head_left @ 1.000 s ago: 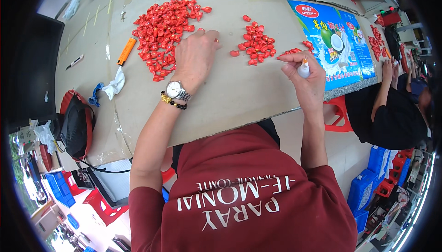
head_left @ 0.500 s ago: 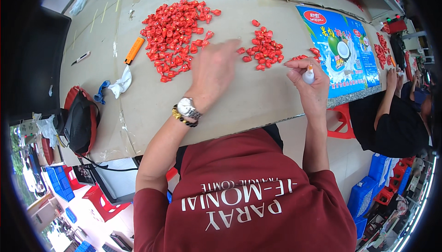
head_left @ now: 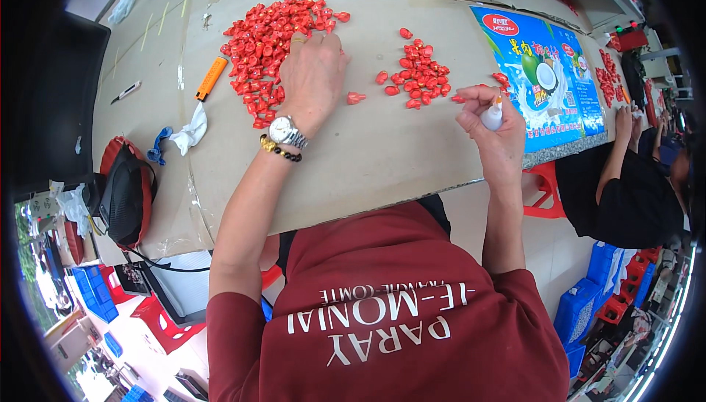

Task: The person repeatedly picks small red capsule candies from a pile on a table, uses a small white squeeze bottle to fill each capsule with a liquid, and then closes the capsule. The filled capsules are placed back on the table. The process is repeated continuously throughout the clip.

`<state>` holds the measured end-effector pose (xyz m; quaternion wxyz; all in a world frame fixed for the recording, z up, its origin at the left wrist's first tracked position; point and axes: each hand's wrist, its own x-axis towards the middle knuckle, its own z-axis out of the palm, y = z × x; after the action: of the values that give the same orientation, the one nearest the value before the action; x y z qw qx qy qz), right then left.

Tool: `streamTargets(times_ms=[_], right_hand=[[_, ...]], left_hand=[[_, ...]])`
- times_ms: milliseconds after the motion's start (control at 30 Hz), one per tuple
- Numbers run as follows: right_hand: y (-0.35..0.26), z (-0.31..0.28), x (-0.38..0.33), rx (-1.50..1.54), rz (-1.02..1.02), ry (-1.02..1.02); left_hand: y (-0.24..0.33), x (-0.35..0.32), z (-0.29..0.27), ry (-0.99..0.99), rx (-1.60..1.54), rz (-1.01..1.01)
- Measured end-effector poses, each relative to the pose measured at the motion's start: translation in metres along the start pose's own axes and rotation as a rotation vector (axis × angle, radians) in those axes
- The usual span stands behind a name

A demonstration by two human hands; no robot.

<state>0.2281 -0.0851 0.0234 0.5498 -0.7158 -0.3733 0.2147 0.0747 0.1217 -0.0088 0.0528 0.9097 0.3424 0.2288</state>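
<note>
My left hand [head_left: 314, 79] is over the right side of a large heap of small red plastic pieces [head_left: 257, 49]. Its fingers bend down among them, and the fingertips are hidden. A silver watch and bead bracelets circle that wrist. My right hand [head_left: 501, 141] grips a small white bottle [head_left: 492, 116] with an orange tip, pointing up. By its fingertips is a red piece [head_left: 458, 99]; whether they pinch it is unclear. A smaller group of red pieces [head_left: 418, 75] lies between my hands. One single red piece [head_left: 355, 98] rests on the table just right of my left hand.
A blue printed sheet [head_left: 544, 79] covers the table on the right. On the left lie an orange cutter [head_left: 212, 79], a pen [head_left: 126, 92], a white tissue [head_left: 191, 130] and a black-red bag [head_left: 129, 192]. Another person's arm [head_left: 616, 148] is at the far right.
My left hand has moved left, from beside the small group onto the large heap. A single red piece now shows where that hand was. My right hand still holds the bottle, nearly unmoved.
</note>
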Motion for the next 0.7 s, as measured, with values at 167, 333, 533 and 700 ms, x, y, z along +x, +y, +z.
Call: streamTargets(times_ms=[167,333,533,700], right_hand=[[-0.008,0.007,0.000,0.075,-0.016,-0.079],[-0.021,0.029,-0.001,0.135,-0.158,-0.160],[-0.036,0.034,-0.001,0.065,-0.293,-0.260],[-0.034,0.037,-0.007,0.133,-0.293,-0.227]], left_hand=[[0.012,-0.025,-0.024,0.003,-0.715,-0.151],[0.028,-0.070,-0.038,-0.187,-1.724,-0.429],[0.032,-0.102,-0.037,-0.221,-2.242,-0.707],[0.032,-0.112,-0.039,-0.191,-2.478,-0.798]])
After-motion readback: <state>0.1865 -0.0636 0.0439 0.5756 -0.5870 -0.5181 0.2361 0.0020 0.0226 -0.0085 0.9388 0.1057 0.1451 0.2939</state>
